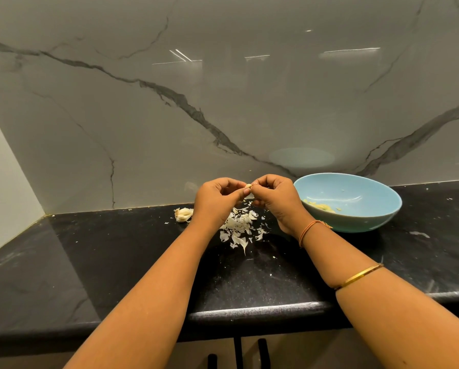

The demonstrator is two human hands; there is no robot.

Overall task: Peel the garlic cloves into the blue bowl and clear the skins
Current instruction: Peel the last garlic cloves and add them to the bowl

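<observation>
Where left hand point(217, 198) meets right hand point(276, 199), garlic clove point(248, 186) pinched between them

both bare forearms reaching forward and angling inward, left hand point(217, 201) and right hand point(277, 201) meeting in the middle, fingers point(231, 185) curled, both pinching the same little clove point(248, 186) between them

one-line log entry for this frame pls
phase: peeling | left hand and right hand: pinch small pale garlic clove | papery white skins: piled on black stone counter | light-blue round bowl: holds peeled cloves
</observation>
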